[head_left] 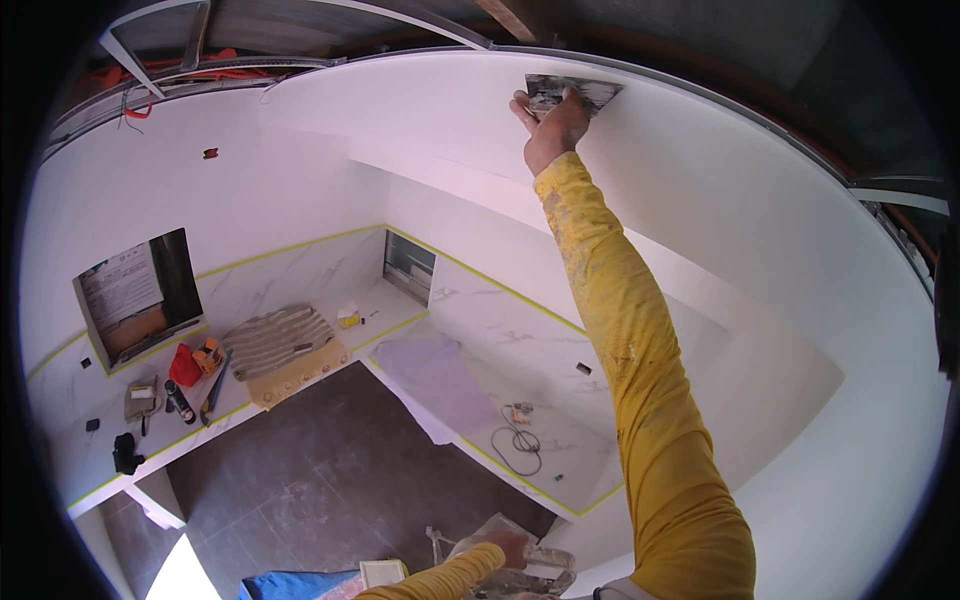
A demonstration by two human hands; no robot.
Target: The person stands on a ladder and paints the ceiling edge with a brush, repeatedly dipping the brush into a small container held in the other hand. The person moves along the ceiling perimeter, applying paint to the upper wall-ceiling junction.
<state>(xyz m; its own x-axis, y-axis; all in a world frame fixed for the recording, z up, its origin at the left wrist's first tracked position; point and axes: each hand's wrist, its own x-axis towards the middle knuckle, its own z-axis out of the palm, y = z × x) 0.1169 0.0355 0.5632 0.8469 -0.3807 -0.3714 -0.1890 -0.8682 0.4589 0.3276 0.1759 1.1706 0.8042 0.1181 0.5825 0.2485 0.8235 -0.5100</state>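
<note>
Overhead, my right hand (556, 132) is closed on a wide putty knife (575, 94), its smeared metal blade lying against the upper part of the white wall (680, 130). The thumb presses on the blade and some fingers stick out to the left. Low in the picture, my left hand (512, 548) is beside a greyish, plaster-smeared flat piece (500, 526) and a whitish lump. Its fingers seem curled around something, but what they hold is too unclear to name. Both arms wear yellow sleeves with plaster stains.
Along the wall's top runs a metal ceiling frame (400, 18). Below, the marble-look counter carries a striped cloth (280, 335), a lilac sheet (430, 375), a coiled cable (522, 447), a dark bottle (180, 400) and a red bag (184, 366). A blue sheet (290, 584) lies near my left arm.
</note>
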